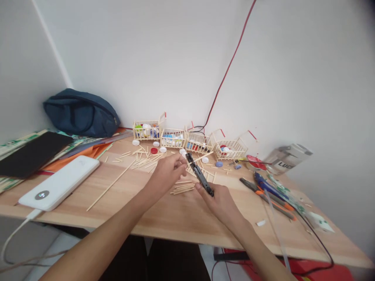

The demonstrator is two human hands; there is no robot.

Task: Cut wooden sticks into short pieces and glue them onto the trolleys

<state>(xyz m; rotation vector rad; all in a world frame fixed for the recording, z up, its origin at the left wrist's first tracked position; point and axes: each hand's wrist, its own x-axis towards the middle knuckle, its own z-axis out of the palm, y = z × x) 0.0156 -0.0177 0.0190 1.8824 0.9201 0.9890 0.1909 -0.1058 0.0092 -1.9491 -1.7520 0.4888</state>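
Note:
My right hand is closed around a long dark metal hand tool; its exact kind is hard to make out. The head of the tool points up and left, close to my left fingertips. My left hand is closed in a pinch on a thin wooden stick, which passes the tool's head and sticks out to the right. Below lies a small bundle of cut sticks. A ladder-like stick frame lies partly behind the tool. Loose short sticks are scattered left of my hands.
Several small stick-built carts holding bottle caps line the wall. Pliers and a blue-handled tool lie right, near a tin. A white power bank, black tablet and blue bag occupy the left.

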